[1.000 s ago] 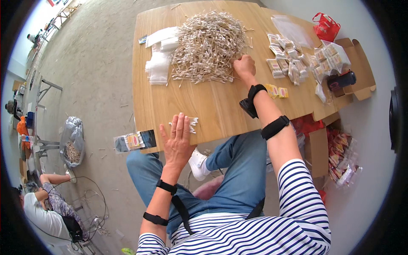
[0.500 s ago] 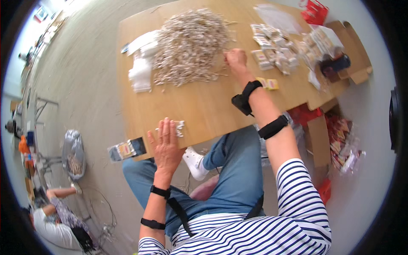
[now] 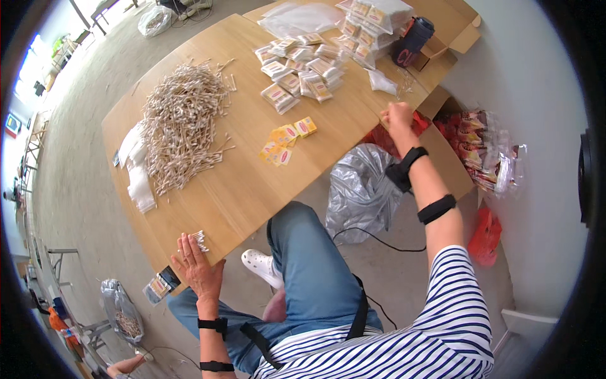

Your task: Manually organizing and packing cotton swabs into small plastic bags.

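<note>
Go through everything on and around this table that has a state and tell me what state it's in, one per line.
left hand: flat, fingers spread, on the table edge beside a small bunch of swabs
right hand: closed in a fist at the table's right edge
swab pile: loose, spread out
filled packets: stacked in a cluster
yellow labels: scattered flat
cardboard box: open

Packing workshop, bare concrete floor point(image 3: 82, 177), long wooden table point(image 3: 252, 183), heap of cotton swabs point(image 3: 183, 123), stacked small packets point(image 3: 303, 69), open cardboard boxes point(image 3: 451, 158), plastic bags point(image 3: 136, 180)
</note>
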`<action>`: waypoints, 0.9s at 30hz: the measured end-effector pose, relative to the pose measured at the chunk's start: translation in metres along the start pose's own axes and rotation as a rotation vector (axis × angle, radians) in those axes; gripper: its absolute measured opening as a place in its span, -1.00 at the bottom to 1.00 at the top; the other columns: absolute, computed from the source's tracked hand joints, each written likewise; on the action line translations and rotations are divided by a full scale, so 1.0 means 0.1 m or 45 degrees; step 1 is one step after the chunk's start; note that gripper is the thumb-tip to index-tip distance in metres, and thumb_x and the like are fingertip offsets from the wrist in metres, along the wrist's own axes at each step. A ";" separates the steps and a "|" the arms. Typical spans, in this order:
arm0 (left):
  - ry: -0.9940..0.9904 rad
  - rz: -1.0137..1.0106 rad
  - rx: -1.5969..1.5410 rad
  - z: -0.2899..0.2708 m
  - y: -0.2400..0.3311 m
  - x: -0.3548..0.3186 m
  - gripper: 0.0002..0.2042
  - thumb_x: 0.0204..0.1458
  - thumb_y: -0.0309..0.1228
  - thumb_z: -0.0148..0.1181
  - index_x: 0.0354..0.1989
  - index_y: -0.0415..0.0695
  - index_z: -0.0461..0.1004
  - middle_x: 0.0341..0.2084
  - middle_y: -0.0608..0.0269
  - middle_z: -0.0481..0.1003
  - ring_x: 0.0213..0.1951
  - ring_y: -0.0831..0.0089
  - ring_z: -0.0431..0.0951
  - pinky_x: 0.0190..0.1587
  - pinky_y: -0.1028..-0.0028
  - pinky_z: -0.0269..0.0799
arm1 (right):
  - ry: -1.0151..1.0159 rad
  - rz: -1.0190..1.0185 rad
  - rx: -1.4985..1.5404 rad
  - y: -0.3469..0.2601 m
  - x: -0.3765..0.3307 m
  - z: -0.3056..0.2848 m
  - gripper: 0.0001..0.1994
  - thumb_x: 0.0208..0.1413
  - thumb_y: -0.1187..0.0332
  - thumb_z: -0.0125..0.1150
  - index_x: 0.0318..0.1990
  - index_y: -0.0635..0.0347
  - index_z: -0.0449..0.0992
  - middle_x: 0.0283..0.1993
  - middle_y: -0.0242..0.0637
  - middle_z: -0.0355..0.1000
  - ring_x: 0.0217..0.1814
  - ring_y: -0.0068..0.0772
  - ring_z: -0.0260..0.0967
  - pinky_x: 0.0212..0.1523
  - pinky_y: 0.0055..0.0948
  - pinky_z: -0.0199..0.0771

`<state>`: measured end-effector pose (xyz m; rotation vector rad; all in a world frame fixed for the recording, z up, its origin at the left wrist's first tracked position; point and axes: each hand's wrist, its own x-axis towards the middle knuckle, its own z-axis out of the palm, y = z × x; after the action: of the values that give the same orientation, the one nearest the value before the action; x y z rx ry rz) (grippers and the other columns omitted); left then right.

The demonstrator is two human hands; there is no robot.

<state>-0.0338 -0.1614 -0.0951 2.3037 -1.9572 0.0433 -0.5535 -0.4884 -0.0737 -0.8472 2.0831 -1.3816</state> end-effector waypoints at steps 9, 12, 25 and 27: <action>-0.059 -0.014 0.025 0.00 -0.01 0.01 0.14 -0.33 -0.22 0.57 0.48 -0.18 -0.03 0.49 0.08 -0.01 0.51 0.12 -0.07 0.49 -0.07 -0.29 | -0.009 -0.123 -0.093 -0.09 0.82 -0.35 -0.80 0.08 0.42 0.13 -0.40 0.46 0.49 -0.46 -0.13 0.55 -0.53 -0.31 0.59 -0.61 -0.34 0.51; -0.023 0.017 0.007 -0.02 0.00 0.03 0.12 -0.30 -0.18 0.56 0.48 -0.18 -0.02 0.49 0.07 -0.01 0.52 0.12 -0.07 0.48 -0.10 -0.26 | -0.136 -0.224 0.031 0.04 0.30 -0.10 -0.81 0.18 0.38 0.14 -0.37 0.35 0.56 -0.49 -0.31 0.52 -0.55 -0.47 0.50 -0.51 -0.44 0.50; 0.024 0.030 0.014 0.02 -0.05 -0.01 0.06 -0.23 -0.09 0.49 0.46 -0.18 0.03 0.47 0.12 0.04 0.51 0.16 -0.04 0.47 -0.10 -0.28 | -1.016 -1.659 -0.406 -0.29 -2.46 1.38 -0.89 -0.03 0.45 0.23 -0.32 0.24 0.56 -0.21 -0.09 0.46 -0.02 0.00 0.37 0.02 -0.13 0.44; 0.037 0.037 -0.006 0.03 -0.05 0.00 0.07 -0.23 -0.11 0.49 0.47 -0.17 0.01 0.48 0.11 0.02 0.51 0.15 -0.06 0.48 -0.10 -0.29 | -1.005 -1.662 -0.456 -0.32 -2.50 1.53 -0.90 -0.03 0.43 0.23 -0.34 0.23 0.55 -0.18 -0.10 0.46 -0.01 -0.01 0.37 0.03 -0.12 0.43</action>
<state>-0.0289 -0.1614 -0.0986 2.2585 -1.9752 0.0749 -0.2697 -0.4110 -0.0828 -2.6316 1.0415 -0.8029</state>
